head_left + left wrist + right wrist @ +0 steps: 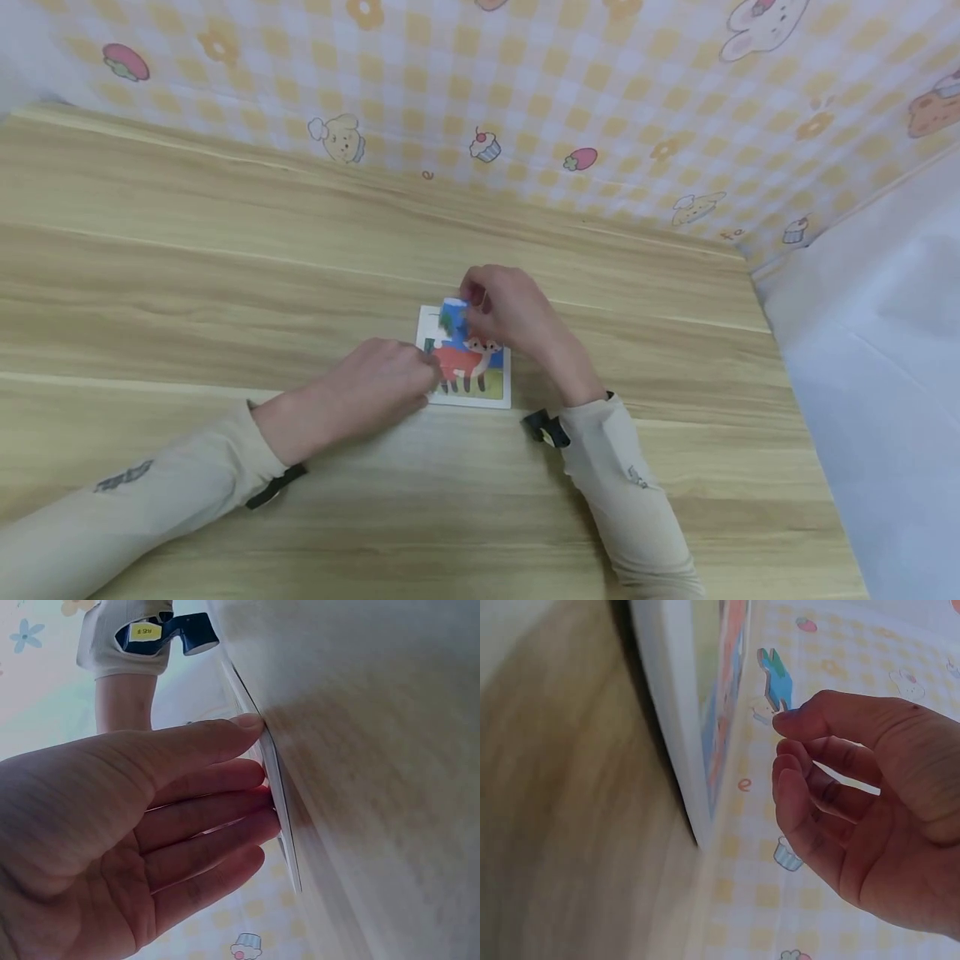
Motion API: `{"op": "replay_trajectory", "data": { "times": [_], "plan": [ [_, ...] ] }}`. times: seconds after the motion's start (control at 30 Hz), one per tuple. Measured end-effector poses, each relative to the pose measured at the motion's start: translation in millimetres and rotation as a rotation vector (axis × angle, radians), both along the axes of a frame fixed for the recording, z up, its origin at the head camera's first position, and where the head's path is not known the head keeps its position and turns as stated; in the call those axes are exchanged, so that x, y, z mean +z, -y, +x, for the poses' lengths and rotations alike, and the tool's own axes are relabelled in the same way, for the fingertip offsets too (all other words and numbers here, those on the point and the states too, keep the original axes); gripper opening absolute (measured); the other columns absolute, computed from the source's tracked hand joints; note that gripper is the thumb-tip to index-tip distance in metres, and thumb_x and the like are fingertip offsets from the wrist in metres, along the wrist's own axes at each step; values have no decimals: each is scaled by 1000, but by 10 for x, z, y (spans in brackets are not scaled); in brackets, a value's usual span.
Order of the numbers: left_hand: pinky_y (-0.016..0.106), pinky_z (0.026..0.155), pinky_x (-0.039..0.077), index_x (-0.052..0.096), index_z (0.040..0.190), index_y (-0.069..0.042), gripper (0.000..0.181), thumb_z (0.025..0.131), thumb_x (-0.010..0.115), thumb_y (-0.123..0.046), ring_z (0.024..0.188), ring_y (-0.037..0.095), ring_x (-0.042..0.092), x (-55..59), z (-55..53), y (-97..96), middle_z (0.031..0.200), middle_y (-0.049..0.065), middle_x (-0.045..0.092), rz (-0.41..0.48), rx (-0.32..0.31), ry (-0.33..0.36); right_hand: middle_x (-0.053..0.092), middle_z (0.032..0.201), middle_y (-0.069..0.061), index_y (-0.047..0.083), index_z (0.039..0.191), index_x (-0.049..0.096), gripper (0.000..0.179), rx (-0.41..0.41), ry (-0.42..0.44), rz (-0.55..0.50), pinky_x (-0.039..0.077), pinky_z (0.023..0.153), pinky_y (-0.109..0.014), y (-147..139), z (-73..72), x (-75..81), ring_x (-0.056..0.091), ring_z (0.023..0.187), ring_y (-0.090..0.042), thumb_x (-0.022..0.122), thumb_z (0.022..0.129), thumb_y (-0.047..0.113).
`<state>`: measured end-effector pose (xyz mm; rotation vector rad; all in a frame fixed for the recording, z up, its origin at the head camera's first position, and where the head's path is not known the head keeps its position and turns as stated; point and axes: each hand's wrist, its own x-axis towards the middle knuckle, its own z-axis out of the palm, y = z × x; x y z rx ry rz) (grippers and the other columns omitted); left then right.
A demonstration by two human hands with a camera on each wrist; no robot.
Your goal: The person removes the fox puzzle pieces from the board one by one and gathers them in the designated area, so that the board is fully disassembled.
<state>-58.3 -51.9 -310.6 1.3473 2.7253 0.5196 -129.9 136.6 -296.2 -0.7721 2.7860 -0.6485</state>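
A jigsaw puzzle [459, 371] with a white border and a red fox-like animal lies flat on the wooden table. At its left edge is my left hand [375, 379], thumb and fairly straight fingers touching the board [279, 780] in the left wrist view. Between thumb and fingertips, my right hand [513, 308] pinches a blue and green puzzle piece [452, 317] over the board's upper left part. The right wrist view shows that puzzle piece [778, 679] held up off the board [671, 712]. What lies under my left fingertips is hidden in the head view.
A yellow checked cloth [450, 92] with printed cartoons stands along the table's back edge. White sheeting [885, 350] borders the right side. The wooden tabletop [187, 308] stretches around the puzzle. Each wrist wears a black strap mount, such as the right mount [546, 428].
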Motion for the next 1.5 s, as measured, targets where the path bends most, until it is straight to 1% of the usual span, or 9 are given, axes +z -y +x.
{"op": "replay_trajectory", "data": {
  "times": [0.33, 0.47, 0.8, 0.9, 1.0, 1.1, 1.2, 1.33, 1.5],
  "plan": [
    [22, 48, 39, 70, 79, -4, 5, 76, 67, -1, 54, 11, 42, 3, 11, -6, 66, 1, 58, -6, -8, -25, 59, 82, -1, 9, 88, 62, 11, -72, 48, 37, 45, 64, -27, -185, -15, 66, 53, 74, -17, 70, 80, 8],
    [21, 47, 39, 71, 82, -4, 6, 77, 68, -3, 53, 10, 43, 8, 15, -8, 68, 2, 61, -14, -8, -54, 60, 82, -2, 8, 88, 62, 11, -87, 75, 63, 45, 66, -29, -249, -23, 86, 53, 75, -18, 70, 80, 7],
    [20, 45, 36, 71, 80, -3, 5, 75, 68, -1, 52, 11, 41, 4, 20, 6, 65, 3, 58, -6, 2, -64, 60, 81, -5, 6, 86, 62, 9, -108, 84, 77, 44, 68, -32, -424, -72, 138, 53, 75, -20, 69, 80, 6],
    [19, 44, 37, 71, 81, -3, 6, 76, 69, -2, 53, 11, 44, 7, 28, 6, 66, 3, 59, -22, -1, -96, 61, 80, -6, 6, 86, 62, 9, -116, 84, 74, 44, 68, -32, -495, -84, 154, 54, 75, -21, 68, 80, 5],
    [20, 46, 41, 72, 82, -4, 8, 75, 72, -2, 57, 11, 50, 13, 13, 15, 71, 4, 62, -17, 16, -105, 60, 81, -6, 5, 86, 62, 9, -134, 102, 78, 44, 68, -32, -553, -99, 156, 53, 76, -21, 68, 80, 5],
    [23, 52, 46, 72, 85, -5, 11, 74, 73, -3, 65, 14, 55, 28, -22, 29, 77, 4, 64, 1, 51, -72, 60, 82, -7, 5, 86, 62, 8, -155, 126, 92, 43, 68, -33, -588, -117, 156, 52, 77, -21, 67, 80, 4],
    [28, 63, 51, 72, 91, -5, 14, 77, 72, -6, 78, 17, 59, 23, -71, 40, 90, 6, 66, 5, 74, -2, 60, 83, -7, 5, 87, 62, 8, -171, 160, 98, 43, 69, -32, -605, -131, 137, 52, 77, -22, 66, 80, 3],
    [33, 75, 51, 71, 100, -6, 21, 79, 73, -10, 91, 19, 57, 10, -117, 65, 102, 6, 64, 11, 84, 100, 60, 83, -8, 5, 87, 62, 8, -173, 193, 79, 43, 69, -32, -621, -143, 80, 51, 78, -22, 64, 81, -1],
    [32, 75, 50, 71, 103, -7, 24, 79, 73, -12, 89, 16, 54, 14, -140, 92, 102, 3, 63, 38, 85, 161, 60, 84, -8, 4, 87, 62, 9, -164, 196, 66, 43, 70, -32, -639, -168, 20, 52, 79, -22, 63, 80, -2]
  ]
}}
